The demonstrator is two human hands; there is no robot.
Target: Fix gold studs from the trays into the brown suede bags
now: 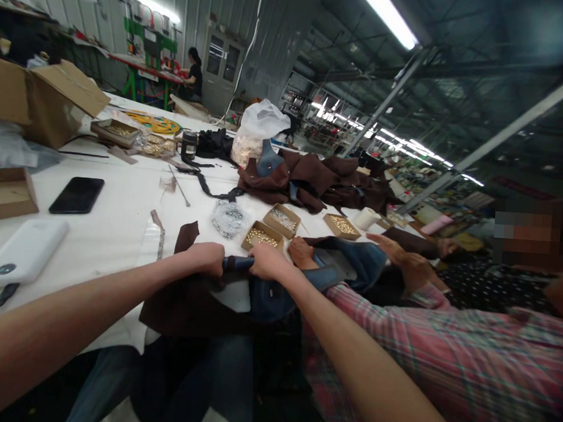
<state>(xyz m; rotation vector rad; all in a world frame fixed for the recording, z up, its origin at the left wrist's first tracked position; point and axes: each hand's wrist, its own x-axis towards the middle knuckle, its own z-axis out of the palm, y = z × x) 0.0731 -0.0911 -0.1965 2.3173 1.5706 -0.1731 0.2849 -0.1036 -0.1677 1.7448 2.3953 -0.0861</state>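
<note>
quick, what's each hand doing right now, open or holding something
Left hand: closed, gripping one end of the dark blue strip.
Right hand: closed, gripping the same strip farther right.

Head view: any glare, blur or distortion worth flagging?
Head view: nearest ceiling tube burns out to white; head view: wide-angle stretch toward the edges; head view: plaid shirt at right looks soft and smeared; head view: left hand and right hand fairly clear, blue strap between them short on fine detail.

No legible text, labels, numbers or signs.
</note>
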